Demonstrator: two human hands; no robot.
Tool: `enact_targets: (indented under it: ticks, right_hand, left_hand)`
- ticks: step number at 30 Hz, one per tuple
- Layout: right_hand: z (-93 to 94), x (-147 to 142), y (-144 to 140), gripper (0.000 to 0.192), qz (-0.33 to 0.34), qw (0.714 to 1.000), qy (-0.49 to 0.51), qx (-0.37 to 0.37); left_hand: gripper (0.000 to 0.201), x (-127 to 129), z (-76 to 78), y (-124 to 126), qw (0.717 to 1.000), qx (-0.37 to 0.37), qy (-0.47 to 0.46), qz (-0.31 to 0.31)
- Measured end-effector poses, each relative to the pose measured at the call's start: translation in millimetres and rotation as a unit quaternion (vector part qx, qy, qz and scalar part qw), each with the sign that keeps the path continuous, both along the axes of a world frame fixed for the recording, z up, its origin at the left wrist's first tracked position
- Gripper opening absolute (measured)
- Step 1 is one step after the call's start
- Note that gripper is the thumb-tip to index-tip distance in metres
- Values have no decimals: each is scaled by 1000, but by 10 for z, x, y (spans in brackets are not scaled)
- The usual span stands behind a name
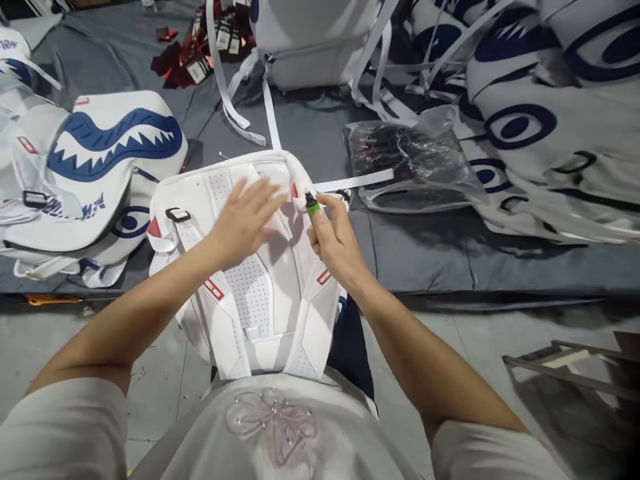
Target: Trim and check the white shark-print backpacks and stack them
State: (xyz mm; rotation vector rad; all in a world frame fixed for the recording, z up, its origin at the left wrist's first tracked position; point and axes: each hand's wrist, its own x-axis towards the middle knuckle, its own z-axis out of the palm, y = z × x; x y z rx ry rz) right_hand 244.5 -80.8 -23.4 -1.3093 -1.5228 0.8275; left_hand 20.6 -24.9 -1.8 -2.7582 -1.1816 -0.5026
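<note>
A white backpack (250,293) lies back-side up across my lap, its padded shoulder straps and mesh panel facing me. My left hand (245,217) rests flat on its upper part, fingers spread, pressing the fabric down. My right hand (336,237) grips a small green lighter (313,209), whose black tip sits close to the bag's top edge, by a red tab and a loose white strap (353,181). No flame is visible.
A finished white backpack with a blue shark-mouth print (107,150) lies to the left. More printed bags (545,113) pile up at the right. A clear plastic bag of dark items (410,160) rests on the grey mat (450,247). Another white backpack (313,40) stands behind. A metal frame (570,367) sits on the floor at lower right.
</note>
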Motion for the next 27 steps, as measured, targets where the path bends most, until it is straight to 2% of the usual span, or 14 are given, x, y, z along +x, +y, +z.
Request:
enact_targets:
  ticks: [1,3,6,9,12,14,16,18,19,23,27]
  right_hand:
    - [-32,33,-56,47,5,1000,19,-16]
    - [-35,103,-144,51,22,998,51,-36]
    - [69,190,-193,39,56,989,120,-69]
    - [192,198,-141,38,115,967,211,-85]
    - [184,140,-102,43,187,945,253,-87]
    - [85,109,-155,35,160,956,229,-87]
    - [-36,111,-268,28,71,976,189,-78]
    - [-119,149,-384,25,-6,985,159,-73]
    - [-135,173,-424,27,-21,986,148,-72]
    - [-80,195,-433,50,-13,993,84,-88]
    - [-10,47,-326,32,-78,988,8,-133]
  left_hand:
    - [51,104,12,29,999,-12,35,-35]
    - [44,263,50,90,994,-26,86,-64]
    - [28,353,71,115,988,-30,124,-86]
    - [13,311,-35,0,991,0,98,-94]
    - [7,224,-210,-171,995,71,27,-66]
    - [11,181,-295,-252,991,118,3,-65]
    - [13,167,-333,-290,988,138,6,-75]
    - [11,179,-337,-294,989,130,24,-73]
    - [10,189,-335,-290,990,120,32,-67]
    - [12,211,-350,-281,993,99,6,-62]
    - [20,188,-370,-305,995,74,12,-71]
